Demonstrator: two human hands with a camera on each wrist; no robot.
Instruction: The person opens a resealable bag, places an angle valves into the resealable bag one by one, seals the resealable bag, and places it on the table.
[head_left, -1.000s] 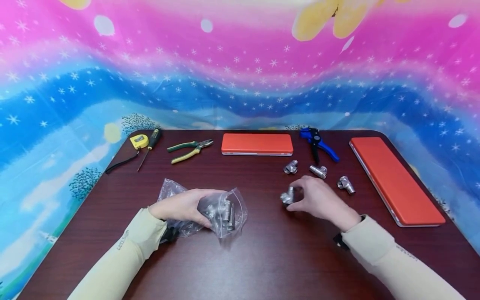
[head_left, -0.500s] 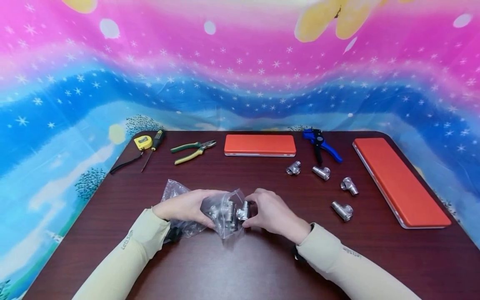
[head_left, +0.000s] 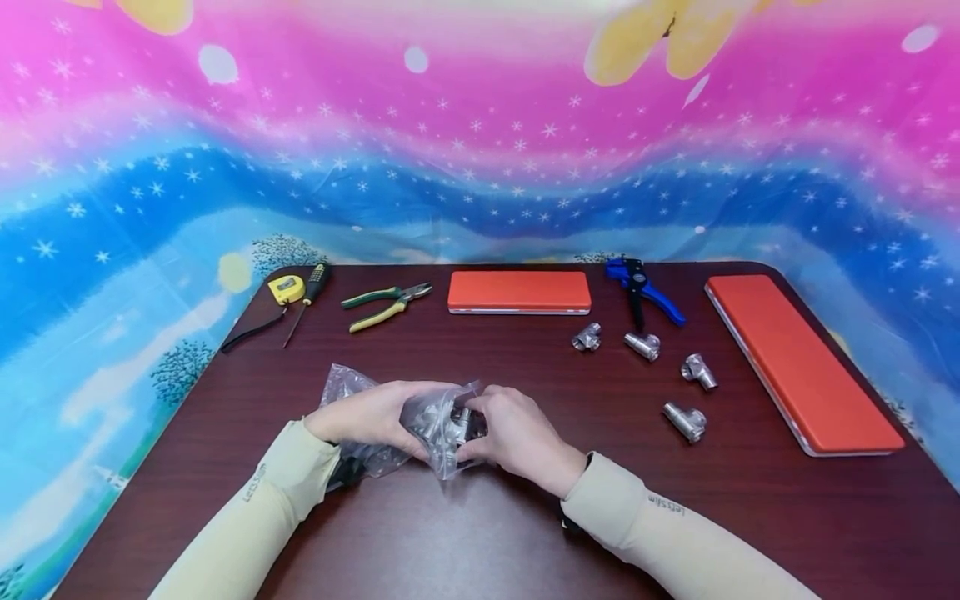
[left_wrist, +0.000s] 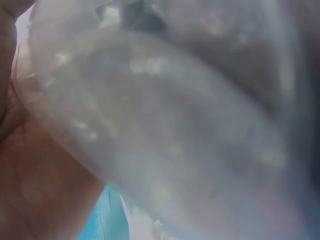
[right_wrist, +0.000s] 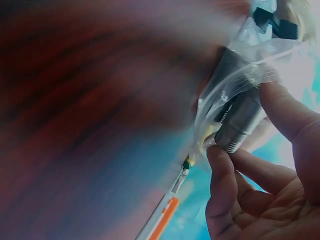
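Note:
My left hand [head_left: 367, 412] grips a clear zip bag [head_left: 345, 382] that has several metal fittings in it. The bag's mouth faces right. Up against that mouth, my right hand [head_left: 517, 433] pinches a metal pipe fitting [right_wrist: 242, 117] between thumb and fingers. The right wrist view shows the fitting's threaded end at the fingertips and its other end within the bag's plastic. In the left wrist view the blurred bag [left_wrist: 165, 115] fills most of the picture, beside the palm.
Several tee fittings [head_left: 686, 422] lie to the right. Behind are a tape measure [head_left: 287, 289], a screwdriver [head_left: 306, 300], pliers [head_left: 386, 306], a red case [head_left: 519, 292] and a blue wire stripper [head_left: 641, 287]. Another red case [head_left: 802, 362] lies along the right side.
My right hand has carried a fitting leftward from the middle of the table to the bag's mouth, then partly into it. The left hand keeps holding the bag in about the same place.

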